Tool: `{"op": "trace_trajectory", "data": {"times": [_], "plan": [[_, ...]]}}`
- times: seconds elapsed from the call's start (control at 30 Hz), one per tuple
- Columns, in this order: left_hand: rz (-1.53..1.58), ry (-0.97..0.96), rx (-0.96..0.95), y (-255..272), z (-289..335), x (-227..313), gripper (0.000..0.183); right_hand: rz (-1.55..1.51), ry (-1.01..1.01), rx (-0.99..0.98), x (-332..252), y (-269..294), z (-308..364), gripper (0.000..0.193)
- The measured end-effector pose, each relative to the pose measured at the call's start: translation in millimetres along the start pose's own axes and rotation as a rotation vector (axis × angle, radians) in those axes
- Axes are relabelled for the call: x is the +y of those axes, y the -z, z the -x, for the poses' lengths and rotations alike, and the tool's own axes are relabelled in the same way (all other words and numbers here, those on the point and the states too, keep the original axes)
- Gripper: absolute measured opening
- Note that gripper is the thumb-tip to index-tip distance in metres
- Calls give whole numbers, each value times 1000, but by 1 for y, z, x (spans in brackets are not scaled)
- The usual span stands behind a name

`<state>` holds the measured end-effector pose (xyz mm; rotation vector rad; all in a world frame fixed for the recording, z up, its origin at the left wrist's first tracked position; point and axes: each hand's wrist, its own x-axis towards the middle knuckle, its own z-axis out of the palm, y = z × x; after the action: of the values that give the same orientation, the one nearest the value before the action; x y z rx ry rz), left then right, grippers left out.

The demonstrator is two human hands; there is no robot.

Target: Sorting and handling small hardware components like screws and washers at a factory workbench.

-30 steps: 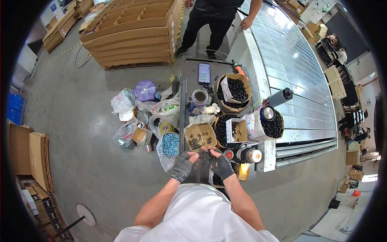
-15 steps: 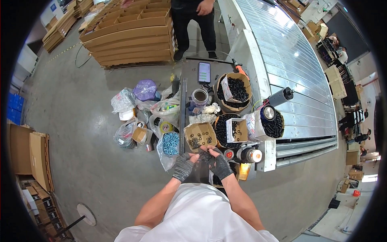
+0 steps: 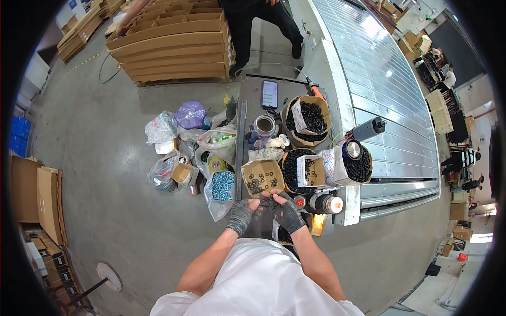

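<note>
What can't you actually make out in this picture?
All in the head view:
Exactly what lies at the fingertips of the left hand and right hand: too small and dark.
The standing co-worker's head: cut off by the upper edge.
How many dark parts lie below the right hand: that hand partly covers them.
What fills the plastic bags: crinkled plastic veils it.

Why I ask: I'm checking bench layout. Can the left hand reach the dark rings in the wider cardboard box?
Likely yes: the left hand is close to the open cardboard box, and nothing visible covers the dark rings.
</note>
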<state>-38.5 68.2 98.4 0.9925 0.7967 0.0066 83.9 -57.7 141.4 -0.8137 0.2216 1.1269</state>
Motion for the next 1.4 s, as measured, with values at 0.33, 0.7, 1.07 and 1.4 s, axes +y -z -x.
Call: {"op": "trace_trajectory", "data": {"times": [0.33,0.7,1.07,1.4], "plan": [[359,38,-147,8,1,0,30,-190,-25,9,4,15,-2,16],[-52,-225,63,1,-4,4,20,-181,-15,29,3,9,4,19],[-171,-421,90,-14,2,22,13,-124,51,-14,6,8,1,25],[-435,-728,187,-22,6,28,13,-55,69,-43,-3,-7,6,24]]}}
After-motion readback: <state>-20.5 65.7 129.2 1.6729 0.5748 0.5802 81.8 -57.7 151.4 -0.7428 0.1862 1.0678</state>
